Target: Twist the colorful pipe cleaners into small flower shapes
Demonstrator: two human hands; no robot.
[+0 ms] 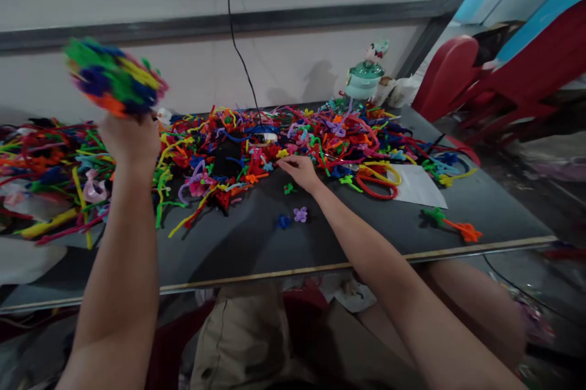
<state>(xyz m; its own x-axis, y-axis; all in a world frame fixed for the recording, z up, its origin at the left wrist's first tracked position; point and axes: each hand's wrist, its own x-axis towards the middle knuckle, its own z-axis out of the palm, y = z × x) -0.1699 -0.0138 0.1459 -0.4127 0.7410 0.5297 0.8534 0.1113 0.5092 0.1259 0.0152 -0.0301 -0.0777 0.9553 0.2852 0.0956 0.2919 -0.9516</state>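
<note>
A multicoloured bundle of fuzzy pipe-cleaner pieces [114, 75], blurred, is held up above the left end of the dark grey table [256, 243], with the left hand [128, 137] clenched around its base. The right hand [300, 171] lies low on the table with its fingers [284, 163] at the near edge of the sprawling heap of bright pipe cleaners [320, 133]; whether it grips anything cannot be told. Just in front of it sit a small purple pipe-cleaner flower [300, 214] and a blue one [284, 221], with a white paper sheet [419, 187] further right.

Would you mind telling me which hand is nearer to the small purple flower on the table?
Right. The right hand lies just beyond the purple flower; the left hand is raised far off to its left, gripping a multicoloured bundle.
</note>
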